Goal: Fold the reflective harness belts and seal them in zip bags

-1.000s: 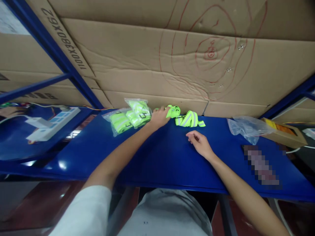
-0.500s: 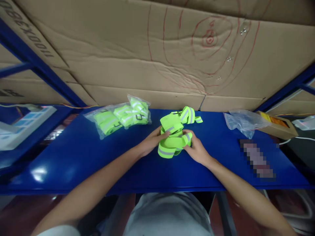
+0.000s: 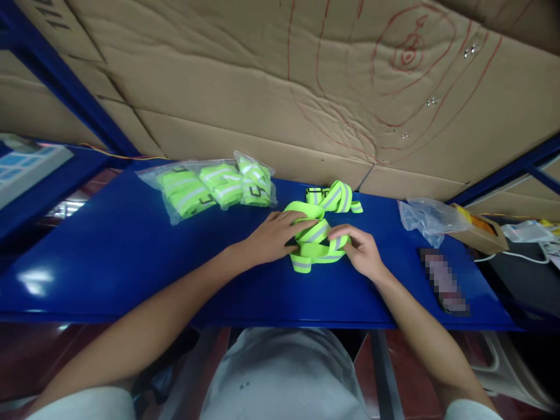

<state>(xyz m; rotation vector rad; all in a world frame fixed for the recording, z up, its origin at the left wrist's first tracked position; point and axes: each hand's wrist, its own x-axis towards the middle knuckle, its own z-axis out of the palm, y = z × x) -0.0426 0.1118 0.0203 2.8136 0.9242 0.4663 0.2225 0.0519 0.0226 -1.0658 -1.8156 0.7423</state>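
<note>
A loosely coiled yellow-green reflective strap point(image 3: 317, 233) with a grey stripe lies on the blue table between my hands. My left hand point(image 3: 273, 236) grips the coil's left side, fingers laid over its loops and thumb low at the edge. At the right end, my right hand point(image 3: 361, 248) pinches a loop between thumb and fingers. Just behind is another bundled strap point(image 3: 339, 197) with a dark buckle point(image 3: 314, 192) and a short loose tail. Farther left, several folded straps point(image 3: 223, 184) with black buckles lie in clear plastic bags.
The blue table point(image 3: 144, 251) backs onto a cardboard wall point(image 3: 210, 93) with red rings drawn on it. To the right are clear plastic bags point(image 3: 429, 219), a cardboard box point(image 3: 483, 230) and a blurred-out phone-like object point(image 3: 444, 280). A white device point(image 3: 30, 169) stands far left.
The view has shifted and tilted. My left hand has moved from the coil's edge to over its top, fingers more spread. The coil's loops are looser; my right hand still holds its right end.
</note>
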